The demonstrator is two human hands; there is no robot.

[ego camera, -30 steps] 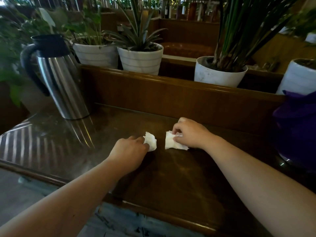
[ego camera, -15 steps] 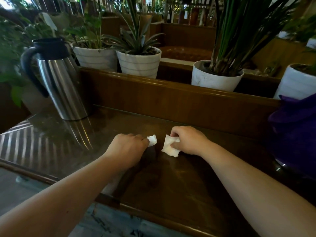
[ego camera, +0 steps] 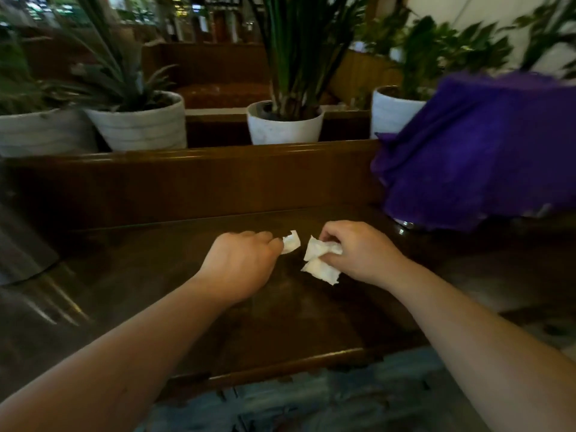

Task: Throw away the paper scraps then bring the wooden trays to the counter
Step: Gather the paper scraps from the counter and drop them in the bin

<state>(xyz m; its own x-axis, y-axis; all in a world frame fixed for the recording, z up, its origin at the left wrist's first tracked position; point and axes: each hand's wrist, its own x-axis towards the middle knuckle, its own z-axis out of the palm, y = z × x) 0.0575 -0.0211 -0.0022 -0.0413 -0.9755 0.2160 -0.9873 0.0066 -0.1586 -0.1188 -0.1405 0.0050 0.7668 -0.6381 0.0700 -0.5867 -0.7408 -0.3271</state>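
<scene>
My left hand [ego camera: 240,266] is closed around a small white paper scrap [ego camera: 291,242]; only its tip sticks out past my fingers. My right hand [ego camera: 358,252] pinches a larger crumpled white paper scrap [ego camera: 319,265] that hangs down from my fingers just above the dark wooden table [ego camera: 280,322]. The two hands are side by side, a short gap between the scraps. No wooden trays are in view.
A purple cloth [ego camera: 477,151] covers something at the table's right end. A steel jug [ego camera: 21,247] stands at the far left edge. Behind a raised wooden ledge [ego camera: 193,157], several white plant pots [ego camera: 285,123] stand in a row. The table's front edge runs below my forearms.
Both hands have lifted their scraps off the table and closed on them. The view has swung right: the jug is nearly out of frame and the purple cloth fills more of the right side.
</scene>
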